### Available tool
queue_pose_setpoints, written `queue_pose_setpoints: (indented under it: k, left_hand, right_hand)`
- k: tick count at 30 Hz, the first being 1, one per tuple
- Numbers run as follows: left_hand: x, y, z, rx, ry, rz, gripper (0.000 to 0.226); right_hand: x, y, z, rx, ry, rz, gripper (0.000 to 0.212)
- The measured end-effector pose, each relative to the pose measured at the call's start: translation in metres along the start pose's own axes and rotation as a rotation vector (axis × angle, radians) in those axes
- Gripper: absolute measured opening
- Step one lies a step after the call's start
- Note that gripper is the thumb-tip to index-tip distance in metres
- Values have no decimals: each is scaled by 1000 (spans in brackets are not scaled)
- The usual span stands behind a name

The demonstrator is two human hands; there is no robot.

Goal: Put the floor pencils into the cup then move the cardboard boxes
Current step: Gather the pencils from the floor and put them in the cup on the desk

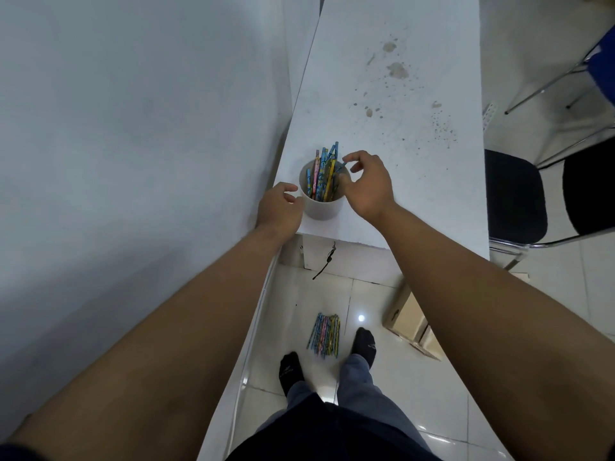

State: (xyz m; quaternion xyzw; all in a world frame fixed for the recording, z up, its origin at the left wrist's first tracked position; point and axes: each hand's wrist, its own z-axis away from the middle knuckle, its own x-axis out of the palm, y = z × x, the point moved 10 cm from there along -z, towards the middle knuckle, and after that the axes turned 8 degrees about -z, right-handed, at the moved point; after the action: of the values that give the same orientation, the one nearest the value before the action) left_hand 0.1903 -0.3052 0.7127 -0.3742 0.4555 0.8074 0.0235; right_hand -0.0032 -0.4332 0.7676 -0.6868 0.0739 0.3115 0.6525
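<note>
A white cup (321, 207) stands near the front left corner of a white table (399, 128), holding several colourful pencils (322, 176). My left hand (279, 207) rests against the cup's left side, fingers curled around it. My right hand (364, 184) hovers over the cup's right rim and pinches the top of a blue pencil standing in the cup. On the tiled floor below, a bundle of several pencils (324, 336) lies between my feet. A cardboard box (407, 316) sits on the floor to the right, partly hidden by my right forearm.
A white wall (133, 128) runs close along the table's left side. Black chairs with chrome legs (514, 201) stand right of the table, and a blue chair (604, 64) is at the far right. My socked feet (364, 342) stand beside the floor pencils.
</note>
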Motion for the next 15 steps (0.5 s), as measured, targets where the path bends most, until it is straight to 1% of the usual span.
queue_pose_setpoints:
  k: [3, 7, 12, 15]
  left_hand:
    - [-1, 1, 22, 107, 14, -26, 24]
    - [11, -13, 53, 180, -27, -45, 24]
    - [30, -46, 89, 184, -125, -80, 28]
    - [37, -67, 112, 167, -148, -115, 29]
  right_hand:
    - [2, 1, 37, -18, 16, 1, 22]
    - [16, 20, 89, 17, -8, 15, 24]
    - [28, 49, 143, 82, -34, -36, 23]
    - [32, 66, 172, 119, -42, -53, 20]
